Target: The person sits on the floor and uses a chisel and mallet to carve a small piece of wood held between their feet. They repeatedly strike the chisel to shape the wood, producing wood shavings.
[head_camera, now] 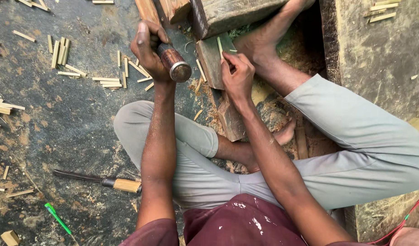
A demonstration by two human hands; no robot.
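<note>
Gripping a metal-capped tool handle (pixel 174 63), the left hand (pixel 148 50) poises it above the wooden block (pixel 210 64) | right hand (pixel 237 75) pinches a thin bamboo sliver (pixel 219 46) upright on that block | best kept vertical, fingertips clear | cut sticks (pixel 107 82), knife (pixel 100 181) on floor.

Single head-worn view, looking steeply down from above the seated person, close range, facing the crossed grey-trousered legs (pixel 355 150), dark dusty floor (pixel 73 123) filling the left.
</note>
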